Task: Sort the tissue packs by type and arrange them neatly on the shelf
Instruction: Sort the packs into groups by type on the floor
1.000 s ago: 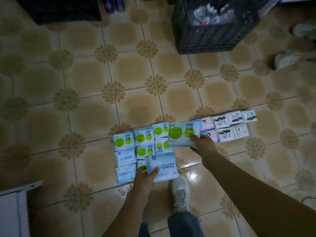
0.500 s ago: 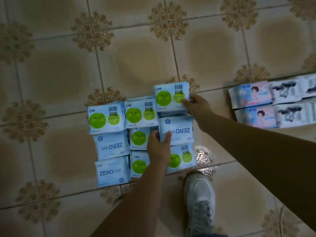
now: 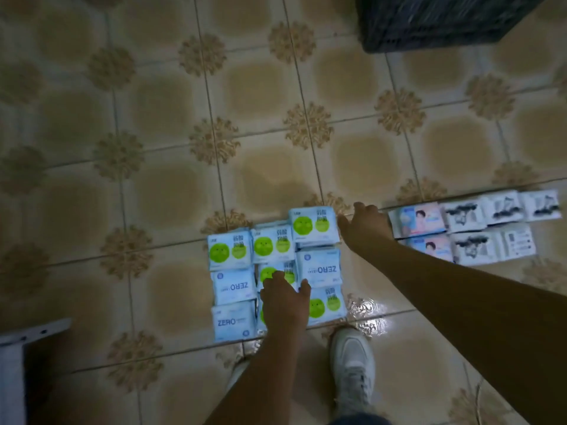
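Tissue packs, soft pale-blue plastic-wrapped packets with green circles or ZERO lettering, lie in a tight block on the tiled floor; you'll likely find them light, squashy and slick, so take each by its short edges. Your left hand rests spread on the middle packs; your right hand touches the top-right pack's edge, loosely curled, holding nothing

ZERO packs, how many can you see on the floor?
3. One ZERO pack lies on the right of the block, two on its left: one above another. More may hide under the hands.
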